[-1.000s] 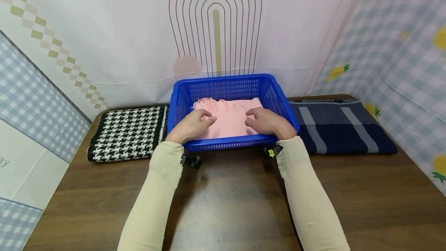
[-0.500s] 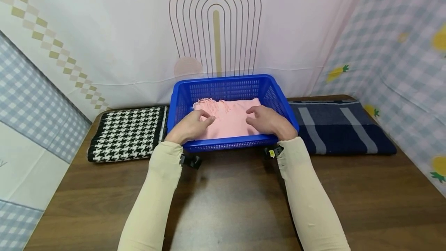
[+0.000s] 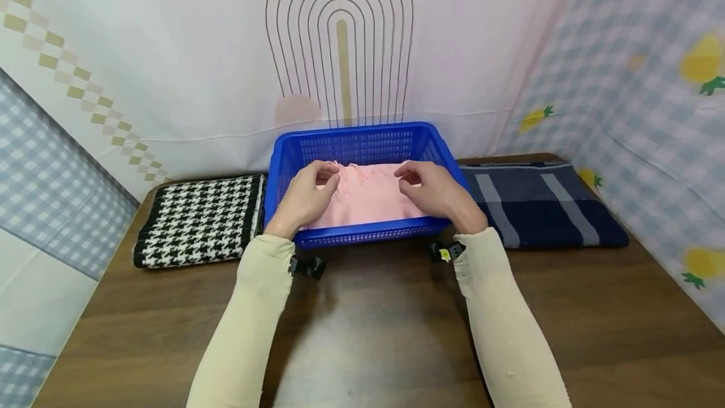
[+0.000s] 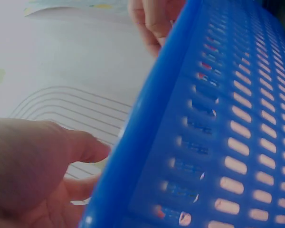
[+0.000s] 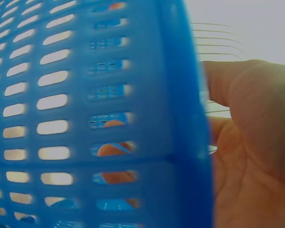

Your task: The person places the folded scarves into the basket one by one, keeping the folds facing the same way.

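hands, two: left hand and right hand pinch one pink scarf in one basket.

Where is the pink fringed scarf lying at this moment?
In the head view the pink scarf lies inside the blue basket at table centre, between the houndstooth cloth and navy striped cloth.

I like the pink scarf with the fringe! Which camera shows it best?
The head view: the pink scarf lies in the blue basket, with both hands at its fringed far edge. Both wrist views are filled by the basket wall; only bits of pale colour show through the slots.
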The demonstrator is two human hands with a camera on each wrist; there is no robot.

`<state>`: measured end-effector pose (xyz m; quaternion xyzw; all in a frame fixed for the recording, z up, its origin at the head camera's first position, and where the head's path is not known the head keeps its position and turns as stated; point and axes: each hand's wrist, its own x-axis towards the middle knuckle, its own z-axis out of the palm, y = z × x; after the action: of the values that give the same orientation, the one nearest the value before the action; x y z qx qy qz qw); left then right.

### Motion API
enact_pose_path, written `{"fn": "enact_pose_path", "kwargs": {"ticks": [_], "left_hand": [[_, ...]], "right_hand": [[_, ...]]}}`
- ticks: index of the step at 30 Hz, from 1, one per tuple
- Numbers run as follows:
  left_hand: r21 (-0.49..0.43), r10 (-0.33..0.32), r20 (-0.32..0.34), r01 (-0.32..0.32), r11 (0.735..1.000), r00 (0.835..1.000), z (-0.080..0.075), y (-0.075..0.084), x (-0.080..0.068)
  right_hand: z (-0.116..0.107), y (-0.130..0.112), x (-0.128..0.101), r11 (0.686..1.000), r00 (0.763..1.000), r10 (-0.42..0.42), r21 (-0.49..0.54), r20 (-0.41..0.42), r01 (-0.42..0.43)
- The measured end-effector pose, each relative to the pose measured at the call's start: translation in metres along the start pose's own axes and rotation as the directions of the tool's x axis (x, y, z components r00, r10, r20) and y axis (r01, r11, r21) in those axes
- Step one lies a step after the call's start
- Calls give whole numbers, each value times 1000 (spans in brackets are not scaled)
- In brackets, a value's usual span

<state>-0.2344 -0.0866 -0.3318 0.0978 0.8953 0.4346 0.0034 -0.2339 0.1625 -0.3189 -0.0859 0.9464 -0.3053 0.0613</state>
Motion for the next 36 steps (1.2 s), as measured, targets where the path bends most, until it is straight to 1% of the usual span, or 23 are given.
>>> {"fn": "enact_pose_path", "kwargs": {"ticks": [3, 6, 11, 15, 18, 22, 28, 32, 36], "left_hand": [[-49, 42, -58, -45, 998, 997, 4, 4, -1], [-90, 71, -112, -81, 993, 991, 8, 8, -3], [-124, 81, -154, -100, 987, 985, 17, 15, -8], [-146, 96, -165, -121, 982, 981, 24, 20, -9], [-144, 99, -173, -125, 982, 980, 26, 22, -10], [-136, 85, -186, -111, 984, 979, 26, 23, -12], [-140, 73, -166, -97, 985, 983, 31, 28, -16], [-151, 67, -166, -92, 984, 984, 36, 32, -17], [-174, 68, -151, -94, 980, 986, 45, 39, -17]], "right_hand": [[-5, 1, -6, 999, 998, -32, 10, -56, 32], [-11, 4, -12, 998, 993, -53, 28, -107, 57], [-20, 14, -22, 996, 979, -53, 54, -198, 65], [-28, 21, -29, 996, 963, -43, 64, -265, 62], [-32, 26, -34, 997, 955, -41, 57, -295, 60], [-39, 34, -38, 997, 949, -32, 55, -314, 51], [-52, 47, -44, 997, 942, 5, 71, -335, 20], [-58, 54, -48, 995, 936, 1, 97, -353, 35], [-62, 61, -51, 992, 924, -8, 115, -383, 56]]}}
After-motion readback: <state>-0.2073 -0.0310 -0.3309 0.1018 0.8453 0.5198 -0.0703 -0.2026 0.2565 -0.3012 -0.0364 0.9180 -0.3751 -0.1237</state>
